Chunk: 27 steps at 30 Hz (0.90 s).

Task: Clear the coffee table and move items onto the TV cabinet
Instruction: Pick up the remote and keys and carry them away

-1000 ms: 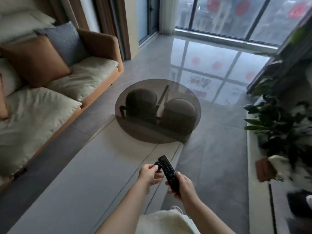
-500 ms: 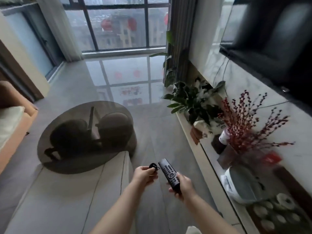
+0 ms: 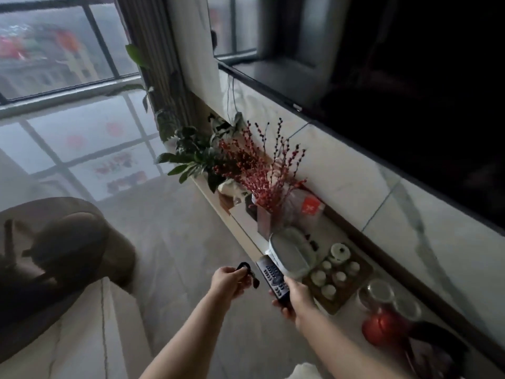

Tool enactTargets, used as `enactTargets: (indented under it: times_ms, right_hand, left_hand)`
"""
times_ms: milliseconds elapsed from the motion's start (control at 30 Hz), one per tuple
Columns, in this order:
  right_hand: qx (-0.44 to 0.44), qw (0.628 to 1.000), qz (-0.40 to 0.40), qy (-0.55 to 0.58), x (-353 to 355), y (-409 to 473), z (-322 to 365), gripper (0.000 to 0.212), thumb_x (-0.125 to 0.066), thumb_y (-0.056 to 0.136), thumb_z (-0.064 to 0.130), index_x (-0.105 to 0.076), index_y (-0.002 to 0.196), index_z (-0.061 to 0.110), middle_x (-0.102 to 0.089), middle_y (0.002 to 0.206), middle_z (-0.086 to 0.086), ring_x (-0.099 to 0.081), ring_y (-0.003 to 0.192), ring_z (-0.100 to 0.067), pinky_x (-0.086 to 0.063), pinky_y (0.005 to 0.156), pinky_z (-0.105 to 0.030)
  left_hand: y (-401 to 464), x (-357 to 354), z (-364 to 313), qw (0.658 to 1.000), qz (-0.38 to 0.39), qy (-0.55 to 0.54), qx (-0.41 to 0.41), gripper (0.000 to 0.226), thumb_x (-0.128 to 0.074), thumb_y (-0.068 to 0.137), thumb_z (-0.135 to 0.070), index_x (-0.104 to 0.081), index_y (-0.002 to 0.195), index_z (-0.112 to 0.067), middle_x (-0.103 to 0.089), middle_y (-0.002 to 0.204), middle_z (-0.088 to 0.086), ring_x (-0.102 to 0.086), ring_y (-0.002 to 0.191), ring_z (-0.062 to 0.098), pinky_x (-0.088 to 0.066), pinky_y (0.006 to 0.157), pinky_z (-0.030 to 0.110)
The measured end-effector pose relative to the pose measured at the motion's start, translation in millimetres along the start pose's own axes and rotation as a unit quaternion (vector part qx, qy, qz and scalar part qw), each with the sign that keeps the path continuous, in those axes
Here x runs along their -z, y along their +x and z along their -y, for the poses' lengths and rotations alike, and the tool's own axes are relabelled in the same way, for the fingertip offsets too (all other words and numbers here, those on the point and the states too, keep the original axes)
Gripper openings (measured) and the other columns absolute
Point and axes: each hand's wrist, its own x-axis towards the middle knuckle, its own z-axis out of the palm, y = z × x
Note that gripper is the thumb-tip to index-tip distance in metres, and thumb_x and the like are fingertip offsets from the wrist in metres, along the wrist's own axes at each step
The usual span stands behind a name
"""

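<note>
Black plastic fills both hands: the right hand (image 3: 296, 298) is wrapped round the lower end of the remote (image 3: 272, 277), buttons up, while the left hand (image 3: 228, 280) pinches a small dark fob (image 3: 244, 268), both carried clear of the pale coffee table (image 3: 82, 337). Beyond them the TV cabinet (image 3: 240, 217) already holds a tea tray (image 3: 338, 280), white bowl (image 3: 289, 255) and red berry branches (image 3: 259, 168), so I'd guess free space is tight.

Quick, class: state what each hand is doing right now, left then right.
Left hand: closed, pinching a small black object.
Right hand: closed, gripping the remote control.
</note>
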Motion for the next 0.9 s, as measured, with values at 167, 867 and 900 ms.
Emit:
enactTargets:
  times_ms: [167,867,900]
  right_hand:
    - [-0.017,0.998,-0.029,0.047,62,12,2,0.036,-0.04,0.097,0.035,-0.063,0.089,0.01,-0.065,0.068,-0.003,-0.052,0.033,-0.009,-0.025,0.037,-0.016]
    - [-0.061,0.97,-0.181,0.152,138,68,19,0.041,-0.047,0.094,0.043,-0.065,0.098,0.007,-0.071,0.058,-0.005,-0.062,0.04,-0.011,-0.034,0.033,-0.015]
    - [-0.062,0.969,-0.181,0.159,133,77,22,0.039,-0.047,0.095,0.041,-0.063,0.1,0.006,-0.071,0.064,-0.007,-0.062,0.041,-0.012,-0.034,0.034,-0.015]
  left_hand:
    - [5,-69,1,0.999,0.039,0.021,0.008,0.014,-0.06,0.091,-0.012,-0.056,0.077,-0.011,-0.064,0.071,0.008,-0.062,0.056,0.016,-0.047,0.056,0.025]
    - [75,-187,-24,0.98,0.148,0.117,0.063,0.014,-0.047,0.097,-0.012,-0.059,0.09,-0.014,-0.068,0.079,0.005,-0.064,0.07,0.015,-0.05,0.067,0.028]
    - [86,-188,-25,0.981,0.142,0.117,0.064,0.015,-0.046,0.097,-0.011,-0.059,0.09,-0.014,-0.068,0.078,0.004,-0.063,0.069,0.015,-0.05,0.067,0.028]
